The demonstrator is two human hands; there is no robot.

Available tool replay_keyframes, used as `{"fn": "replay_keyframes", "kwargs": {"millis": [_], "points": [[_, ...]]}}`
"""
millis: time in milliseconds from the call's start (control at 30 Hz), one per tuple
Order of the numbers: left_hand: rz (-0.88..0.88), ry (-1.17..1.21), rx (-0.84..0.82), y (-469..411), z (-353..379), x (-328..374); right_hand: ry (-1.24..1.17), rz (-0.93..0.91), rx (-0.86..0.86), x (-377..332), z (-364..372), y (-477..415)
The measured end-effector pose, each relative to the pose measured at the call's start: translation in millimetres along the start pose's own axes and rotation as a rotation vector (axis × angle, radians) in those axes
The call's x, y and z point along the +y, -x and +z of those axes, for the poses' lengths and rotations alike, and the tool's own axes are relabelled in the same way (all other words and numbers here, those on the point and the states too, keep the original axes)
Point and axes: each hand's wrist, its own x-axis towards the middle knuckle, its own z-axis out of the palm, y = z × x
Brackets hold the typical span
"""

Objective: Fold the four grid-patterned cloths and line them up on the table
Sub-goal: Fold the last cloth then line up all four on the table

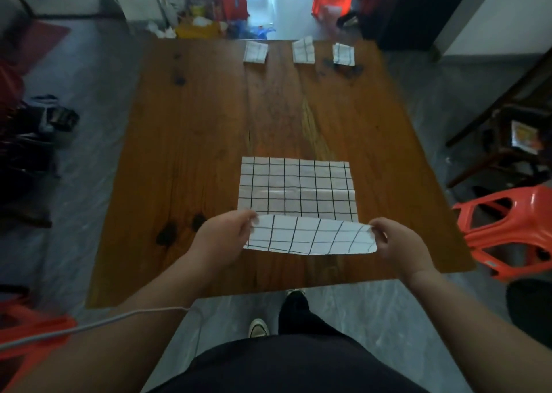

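Folding the last white cloth with black grid lines: it lies flat on the near half of the brown wooden worktop, its near edge lifted and turned over. Left hand pinches the near-left corner, right hand pinches the near-right corner; the raised strip spans between them. Three small folded grid cloths sit in a row along the far edge: left one, middle one, right one, each apart from the next. Step in hand, by my reading: first fold of the fourth cloth. Next move likely calls for carrying both corners forward evenly to meet the far edge. An orange plastic stool stands right of the worktop.
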Motion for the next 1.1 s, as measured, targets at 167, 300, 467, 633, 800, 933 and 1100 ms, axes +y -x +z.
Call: {"fn": "replay_keyframes", "kwargs": {"millis": [167,300,467,633,800,933,1100], "points": [[-0.103,-0.019,0.029,-68.7,-6.6,1.6,0.005,-0.025,0.034,-2.1,-8.6,-69.0],[-0.194,-0.019,0.018,-117.5,-6.2,-1.0,0.017,-0.036,-0.012,-1.6,-6.2,-128.3],[-0.276,-0.067,-0.039,-177.0,1.6,-9.8,0.03,-0.002,-0.087,-0.7,3.9,-194.5],[-0.372,-0.116,-0.074,-219.6,25.9,-17.4,0.056,0.019,-0.142,1.1,25.7,-245.1],[-0.376,-0.231,-0.098,-227.6,46.5,-23.7,0.035,0.003,-0.151,-0.5,43.3,-268.1],[-0.334,-0.256,-0.044,-206.2,51.8,-6.0,-0.163,0.111,-0.154,3.0,46.6,-264.3],[-0.072,-0.228,-0.205,-151.7,75.3,28.8,-0.296,0.183,-0.097,17.5,31.5,-210.0]]}}
